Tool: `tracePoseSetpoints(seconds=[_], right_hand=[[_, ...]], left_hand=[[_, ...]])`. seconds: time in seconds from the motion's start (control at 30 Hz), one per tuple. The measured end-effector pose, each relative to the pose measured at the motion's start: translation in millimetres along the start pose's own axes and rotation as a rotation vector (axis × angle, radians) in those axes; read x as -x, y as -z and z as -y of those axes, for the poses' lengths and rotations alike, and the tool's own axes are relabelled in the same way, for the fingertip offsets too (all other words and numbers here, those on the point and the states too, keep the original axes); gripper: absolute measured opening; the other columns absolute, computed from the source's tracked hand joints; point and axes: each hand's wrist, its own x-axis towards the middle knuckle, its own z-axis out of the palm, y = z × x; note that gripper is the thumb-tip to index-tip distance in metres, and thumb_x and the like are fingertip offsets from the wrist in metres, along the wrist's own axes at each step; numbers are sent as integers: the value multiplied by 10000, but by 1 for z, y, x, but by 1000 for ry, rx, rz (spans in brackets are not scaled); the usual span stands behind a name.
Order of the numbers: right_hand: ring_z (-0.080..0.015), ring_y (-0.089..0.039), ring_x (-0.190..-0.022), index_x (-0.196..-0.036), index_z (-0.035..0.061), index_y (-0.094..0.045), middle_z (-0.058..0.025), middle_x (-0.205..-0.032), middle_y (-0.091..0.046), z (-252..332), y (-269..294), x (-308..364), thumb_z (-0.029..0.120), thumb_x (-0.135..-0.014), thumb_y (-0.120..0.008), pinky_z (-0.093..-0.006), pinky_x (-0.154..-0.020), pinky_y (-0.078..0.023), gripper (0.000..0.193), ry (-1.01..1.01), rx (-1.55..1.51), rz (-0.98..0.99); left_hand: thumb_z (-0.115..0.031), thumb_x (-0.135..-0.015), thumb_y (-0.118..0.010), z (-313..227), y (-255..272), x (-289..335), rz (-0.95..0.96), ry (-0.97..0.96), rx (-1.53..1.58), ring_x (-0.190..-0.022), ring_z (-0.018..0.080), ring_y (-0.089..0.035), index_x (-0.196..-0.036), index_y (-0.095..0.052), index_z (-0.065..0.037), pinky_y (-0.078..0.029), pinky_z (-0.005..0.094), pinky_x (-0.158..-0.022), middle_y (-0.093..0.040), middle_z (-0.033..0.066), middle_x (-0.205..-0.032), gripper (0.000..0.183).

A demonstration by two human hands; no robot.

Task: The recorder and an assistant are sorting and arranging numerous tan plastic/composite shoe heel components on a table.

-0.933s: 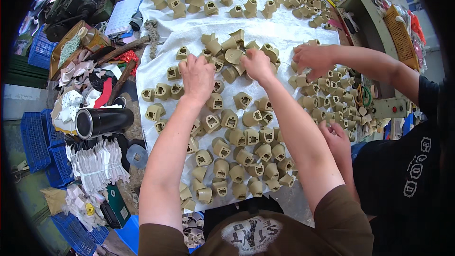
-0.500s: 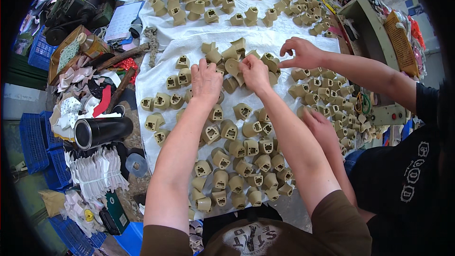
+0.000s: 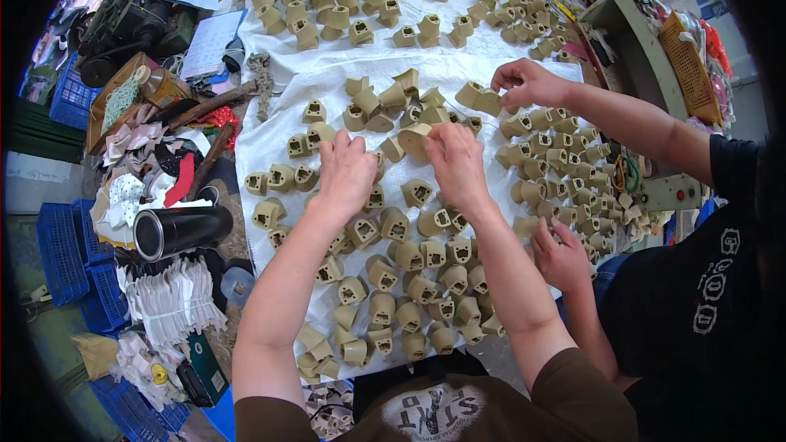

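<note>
Khaki shoe heels with hollow, notched ends lie all over a white woven sheet (image 3: 282,102). Between the thumb and fingers of my right hand (image 3: 460,162) is a shoe heel (image 3: 415,141), tilted with its broad smooth face toward me. My left hand (image 3: 345,176) is bent downward among the heels, left of it; the fingers are curled, and what they hold, if anything, is hidden under them. A standing heel (image 3: 318,133) is right beside its fingertips. Just beyond my right hand a loose cluster of heels (image 3: 367,100) lies in a heap.
At the right a co-worker's hand (image 3: 528,86) is at a pair of heels (image 3: 479,98); their other hand (image 3: 565,255) hovers by denser rows (image 3: 565,155). More heels (image 3: 336,0) stand at the far end. Leftward are a black cylinder (image 3: 182,231), fabric scraps and blue crates (image 3: 61,250).
Both my hands have drawn nearer to me, the right one bringing a heel along. The co-worker's far hand now touches heels at the cluster's right; their near hand has shifted nearer and opened.
</note>
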Motion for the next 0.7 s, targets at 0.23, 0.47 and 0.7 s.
tracePoseSetpoints(seconds=[0.23, 0.47, 0.7], right_hand=[[-246, -509, -988, -1059, 81, -593, -44, -978, -605, 4, 22, 44, 148, -669, -762, -419, -897, -314, 430, 324, 190, -157], [-256, -504, -984, -1087, 114, -590, -26, -1014, -580, -3, 31, 87, 138, -605, -783, -442, -897, -317, 520, 362, 287, -146], [-212, -504, -986, -1091, 151, -600, 29, -1010, -579, -11, 25, 121, 158, -616, -771, -450, -897, -267, 505, 317, 438, -98]], left_hand=[[-134, -723, -694, -3, -11, 4, -152, 73, 135, -988, 266, -458, -837, -732, -98, -328, 429, -840, -563, 77, -909, 126], [-164, -705, -675, -7, -15, 7, -208, 44, 35, -964, 257, -455, -752, -730, -103, -334, 413, -815, -575, 57, -905, 95], [-187, -721, -712, -8, -9, 7, -223, 171, 189, -971, 230, -478, -754, -735, -123, -322, 408, -845, -596, 27, -863, 76]])
